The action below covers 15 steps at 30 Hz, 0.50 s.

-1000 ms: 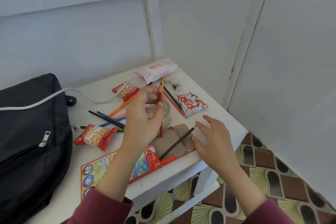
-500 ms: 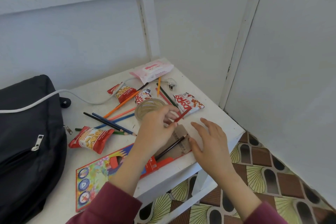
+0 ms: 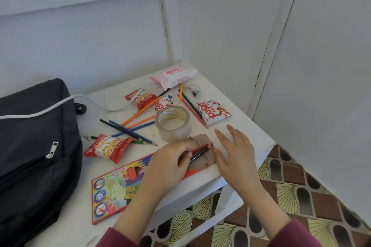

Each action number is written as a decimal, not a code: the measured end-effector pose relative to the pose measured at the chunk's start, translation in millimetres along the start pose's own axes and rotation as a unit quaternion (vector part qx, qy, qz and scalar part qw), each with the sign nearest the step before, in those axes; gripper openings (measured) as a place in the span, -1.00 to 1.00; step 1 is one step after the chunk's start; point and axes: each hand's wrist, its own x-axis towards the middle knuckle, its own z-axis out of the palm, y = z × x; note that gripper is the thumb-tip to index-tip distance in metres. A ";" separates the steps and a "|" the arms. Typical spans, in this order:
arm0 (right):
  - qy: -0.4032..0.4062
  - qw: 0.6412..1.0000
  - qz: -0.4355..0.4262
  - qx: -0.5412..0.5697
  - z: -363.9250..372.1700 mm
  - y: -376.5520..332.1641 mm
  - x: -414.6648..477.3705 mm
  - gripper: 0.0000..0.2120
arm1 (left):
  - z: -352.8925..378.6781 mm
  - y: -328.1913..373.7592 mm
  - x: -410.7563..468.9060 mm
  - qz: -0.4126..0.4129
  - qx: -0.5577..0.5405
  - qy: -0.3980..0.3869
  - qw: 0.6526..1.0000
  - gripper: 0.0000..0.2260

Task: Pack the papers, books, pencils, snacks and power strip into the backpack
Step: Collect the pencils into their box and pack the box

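A colourful pencil box [image 3: 112,188] lies at the table's front, its cardboard flap end [image 3: 202,140] open. My left hand [image 3: 168,164] pinches a red pencil [image 3: 201,147] and a dark pencil [image 3: 197,155] at the box mouth. My right hand [image 3: 234,152] rests open beside the flap, thumb against it. Loose coloured pencils [image 3: 128,130] lie mid-table, more [image 3: 190,106] near the back. Red snack packets [image 3: 107,147], [image 3: 141,97] and a white one [image 3: 213,111] are scattered. The black backpack [image 3: 34,156] sits left, a white cable [image 3: 60,104] running over it.
A roll of clear tape [image 3: 173,123] stands just behind my hands. A pink wipes pack [image 3: 173,75] and a white plug [image 3: 194,90] lie at the back corner. White walls enclose the table; its right edge drops to a patterned floor [image 3: 291,192].
My left hand came down from above the tape roll with the red pencil and laid it beside the dark pencil at the box mouth. My right hand stayed by the flap.
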 end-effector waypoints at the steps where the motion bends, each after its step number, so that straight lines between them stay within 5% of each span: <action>1: 0.006 1.000 -0.006 -0.004 0.7 -0.1 -0.1 -0.59 | -0.8 -0.4 -4.3 0.006 0.013 0.011 1.000 -0.81; 5: 0.014 0.999 -0.033 -0.007 1.5 -2.7 -2.0 -0.68 | -2.1 -1.6 -19.4 0.022 0.018 0.041 0.999 -0.78; 9: -0.047 0.996 -0.067 0.023 -2.3 -6.7 -10.6 -0.42 | 0.3 -4.8 -26.2 0.026 0.035 0.066 0.997 -0.70; 15: -0.052 0.990 -0.131 0.028 0.6 -15.1 -13.2 -0.45 | 3.4 -11.2 -26.3 0.020 0.061 0.079 0.995 -0.69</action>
